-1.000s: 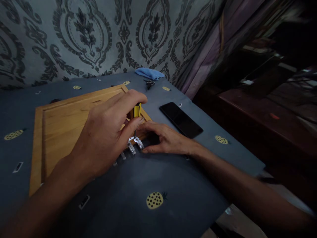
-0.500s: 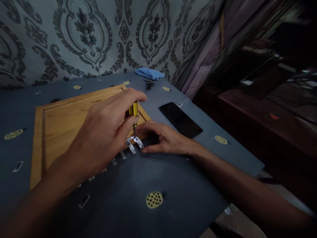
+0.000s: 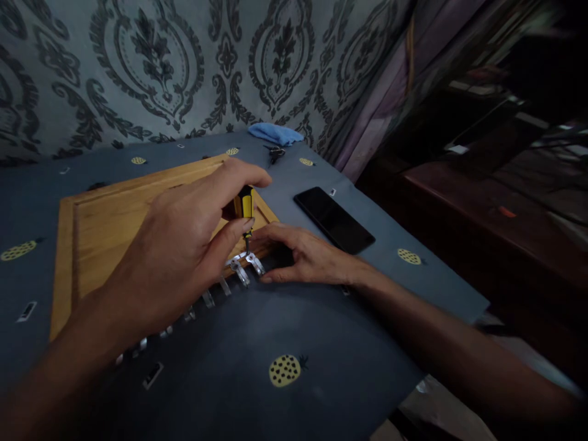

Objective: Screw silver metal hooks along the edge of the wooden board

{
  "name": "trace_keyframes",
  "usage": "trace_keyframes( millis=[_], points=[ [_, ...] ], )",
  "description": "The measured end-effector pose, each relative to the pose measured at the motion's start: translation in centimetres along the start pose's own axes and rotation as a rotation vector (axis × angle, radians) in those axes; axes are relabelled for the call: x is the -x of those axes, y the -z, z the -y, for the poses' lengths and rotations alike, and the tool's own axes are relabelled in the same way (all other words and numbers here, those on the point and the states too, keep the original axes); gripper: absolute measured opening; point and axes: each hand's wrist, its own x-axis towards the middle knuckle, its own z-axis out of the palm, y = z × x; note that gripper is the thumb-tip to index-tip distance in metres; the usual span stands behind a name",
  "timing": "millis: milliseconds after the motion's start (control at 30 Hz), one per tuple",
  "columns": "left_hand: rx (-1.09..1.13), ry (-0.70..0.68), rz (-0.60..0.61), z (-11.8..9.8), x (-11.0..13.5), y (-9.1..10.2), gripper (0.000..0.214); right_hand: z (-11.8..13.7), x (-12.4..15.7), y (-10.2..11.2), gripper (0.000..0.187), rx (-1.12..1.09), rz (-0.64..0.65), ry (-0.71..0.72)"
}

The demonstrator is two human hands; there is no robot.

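My left hand [image 3: 184, 226] is closed round a screwdriver [image 3: 247, 205] with a yellow and black handle, its thumb on the handle and its index finger reaching over the top. The screwdriver's tip meets the base of the end hook on a metal hook rail [image 3: 236, 258]. That rail lies along the near edge of a wooden board [image 3: 114, 239], with several silver hooks sticking out toward me. At the board's near right corner, my right hand [image 3: 305, 254] grips the edge, fingers on top and thumb beside the end hook [image 3: 256, 263]. Part of the rail is hidden behind my left hand.
A black phone [image 3: 334, 219] lies right of the board on the blue pineapple-print tablecloth [image 3: 349, 343]. Behind it are a small black object, perhaps keys [image 3: 275, 153], and a blue cloth [image 3: 275, 133] near the patterned wall covering [image 3: 193, 61]. The table's edge runs along the right.
My left hand has shifted slightly on the screwdriver, and more of the yellow handle shows. The whole view has moved a little; my right hand keeps its place at the corner.
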Motion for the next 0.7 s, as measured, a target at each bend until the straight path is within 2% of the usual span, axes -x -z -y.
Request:
trace_keyframes(
  millis=[167,333,500,633,700],
  points=[
    [0.042,-0.003,0.035,0.1,0.0,0.0,0.032,-0.1,0.0,-0.2,0.055,-0.095,0.001,-0.002],
    [0.09,0.002,0.023,0.2,0.1,-0.1,0.031,0.0,0.0,0.0,0.053,-0.003,-0.005,0.001],
    [0.098,-0.036,0.068,0.0,0.0,0.0,0.033,0.3,-0.1,0.1,0.046,-0.091,0.026,0.002],
    [0.136,-0.096,0.092,-0.5,-0.3,0.3,0.03,0.3,-0.1,0.1,0.045,-0.049,0.017,0.011],
    [0.137,-0.068,0.068,-0.9,-0.5,0.6,0.026,0.3,-0.1,0.1,0.047,-0.044,0.014,0.014]
  ],
)
